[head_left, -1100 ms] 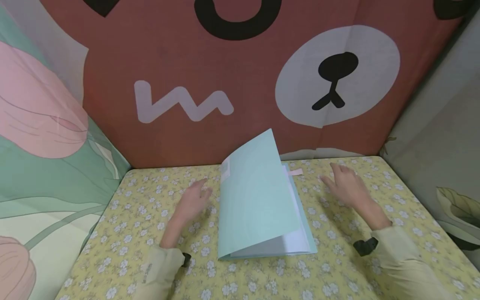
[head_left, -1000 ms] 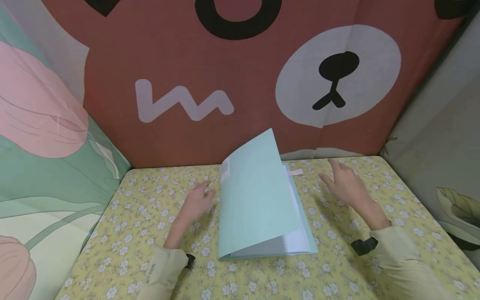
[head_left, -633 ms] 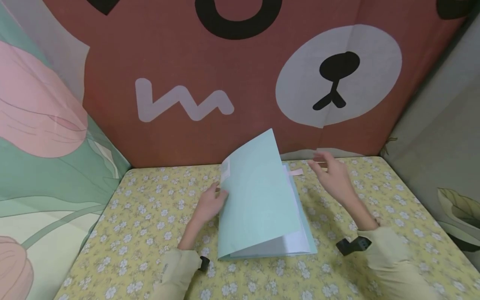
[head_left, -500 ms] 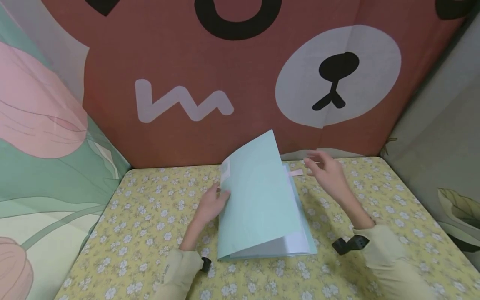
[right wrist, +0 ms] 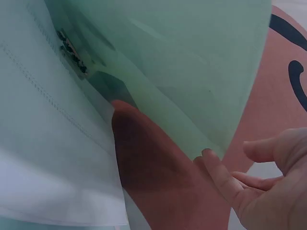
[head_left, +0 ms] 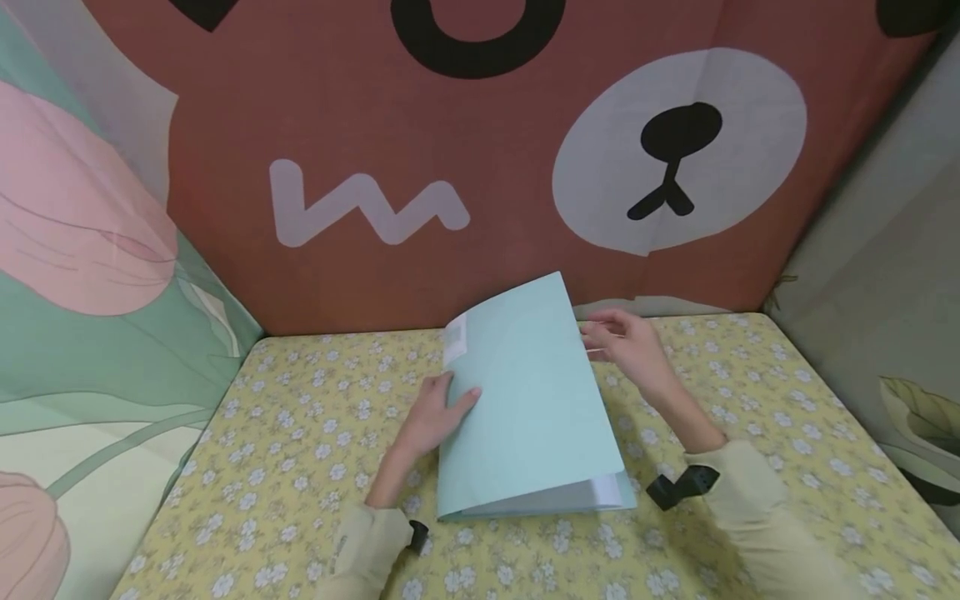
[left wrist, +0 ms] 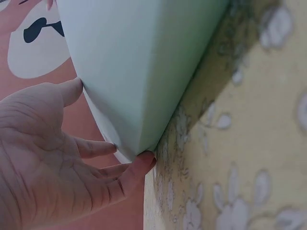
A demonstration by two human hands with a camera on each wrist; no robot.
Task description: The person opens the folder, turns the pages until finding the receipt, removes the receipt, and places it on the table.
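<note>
While the pale green folder (head_left: 525, 404) is lying ajar at the centre of the frame, its front cover (head_left: 536, 358) is tilting above white sheets (head_left: 598, 492) that are peeking out at lower right. For handling this cover well, the person should probably be steadying the spine (left wrist: 175, 62) lightly and guiding the free edge from inside, since tugging one corner could be creasing it. The folder is sitting between both hands: at its left edge, the left hand (head_left: 431, 418) is spreading wide, thumb touching the front, fingers meeting the spine; at upper right, the right hand (head_left: 636, 357), also fairly wide, is reaching the cover's inner side, though how firmly is unclear. Beneath, a yellow flowered cloth (head_left: 262, 467) is filling the lower frame, with a reddish-brown backdrop (head_left: 360, 283) rising behind
</note>
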